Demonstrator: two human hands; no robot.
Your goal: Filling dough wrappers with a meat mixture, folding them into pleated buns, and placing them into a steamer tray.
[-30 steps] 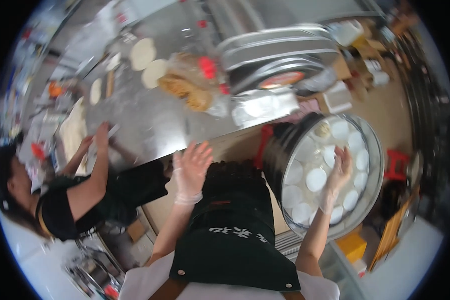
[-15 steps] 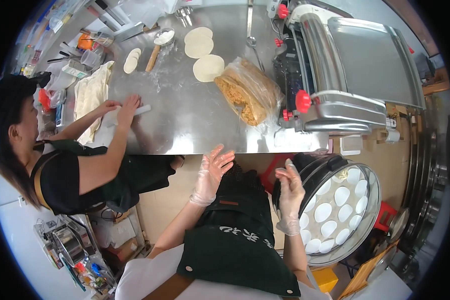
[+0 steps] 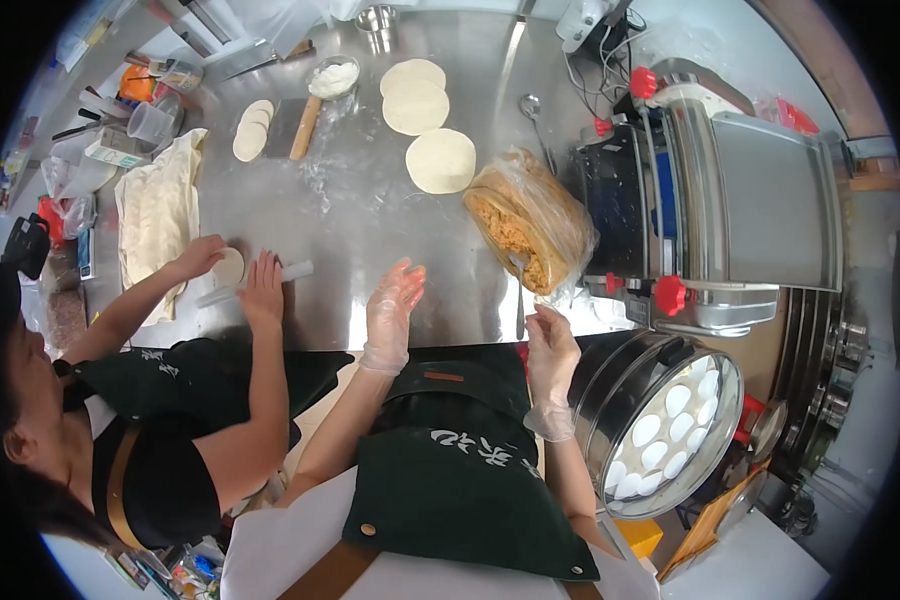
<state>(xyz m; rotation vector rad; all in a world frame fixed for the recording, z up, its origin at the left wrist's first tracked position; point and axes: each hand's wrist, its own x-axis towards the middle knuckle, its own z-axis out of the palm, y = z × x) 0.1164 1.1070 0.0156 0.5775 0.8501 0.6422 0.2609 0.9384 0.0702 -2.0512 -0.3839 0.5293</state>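
My left hand [image 3: 392, 312], in a clear plastic glove, is raised at the table's front edge, open and holding nothing, its fingers slightly spread. My right hand [image 3: 552, 352], gloved too, is just right of a spoon handle [image 3: 520, 318], with loosely bent fingers and nothing visible in them. That spoon stands in orange-brown crumbly filling [image 3: 505, 232] inside a clear plastic bag [image 3: 562, 222]. Beyond the bag's left side lie round flat dough wrappers [image 3: 440, 161], two of them overlapping farther back.
A co-worker at left presses a white rolling pin [image 3: 298, 271] beside a small dough round [image 3: 228, 267]. Folded dough [image 3: 160, 225] lies farther left. A roller machine [image 3: 695, 200] stands right; below it, a round steamer [image 3: 610, 400] holds several white rounds. A bowl of white powder [image 3: 333, 77] stands behind.
My view has shifted toward the table. Both my hands have come forward over its front edge, the right one close to the spoon. The co-worker's left hand has moved off the rolling pin.
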